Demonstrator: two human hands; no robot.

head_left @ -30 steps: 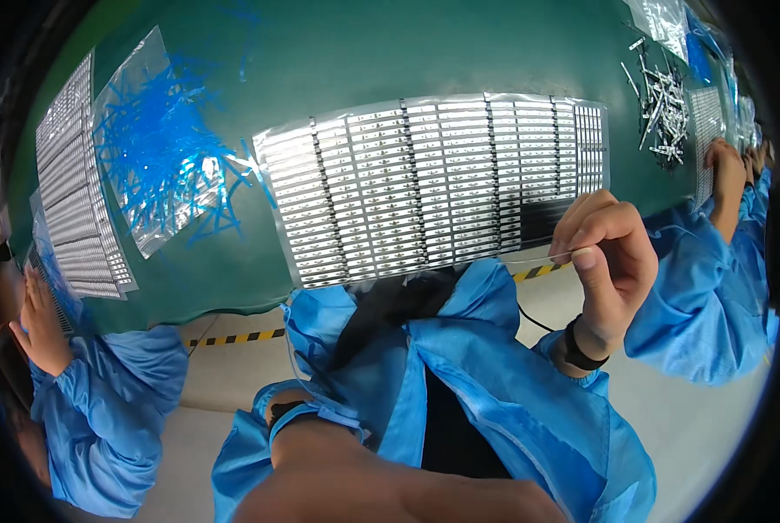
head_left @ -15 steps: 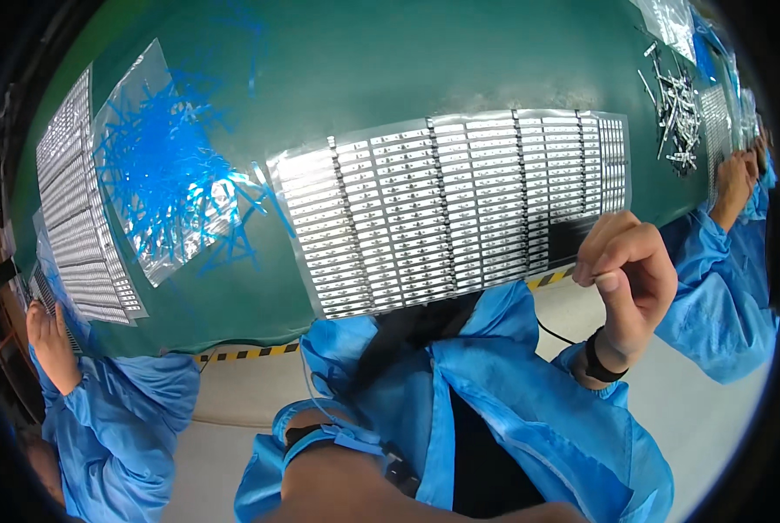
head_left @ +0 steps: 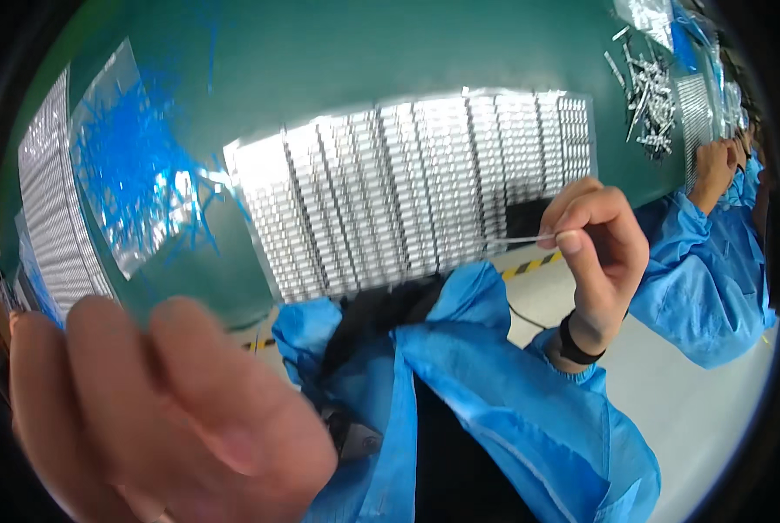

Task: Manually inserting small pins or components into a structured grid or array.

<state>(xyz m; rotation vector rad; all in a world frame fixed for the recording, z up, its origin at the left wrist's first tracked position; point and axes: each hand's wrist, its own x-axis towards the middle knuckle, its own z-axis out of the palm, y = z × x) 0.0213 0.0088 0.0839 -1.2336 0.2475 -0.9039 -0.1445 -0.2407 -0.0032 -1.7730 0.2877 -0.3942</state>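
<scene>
In front of me on the green table lies a clear sheet covered with rows of small silver strips. My right hand is at the sheet's lower right corner, thumb and index finger pinched together. From that pinch a thin clear strip sticks out leftward, over the sheet's near edge. My left hand is large and blurred at the lower left, raised close to the camera and apart from the sheet. Its fingers look bent, but whether anything is between them is hidden.
Left of the sheet, a heap of blue thin strips lies on a clear bag, beside another silver-rowed sheet. Loose silver pieces lie at the far right, near a co-worker's hand. Yellow-black tape shows below the table edge.
My left hand has come up into view at the lower left, hiding the co-worker there. The clear strip now shows at my right fingertips. The view has shifted slightly.
</scene>
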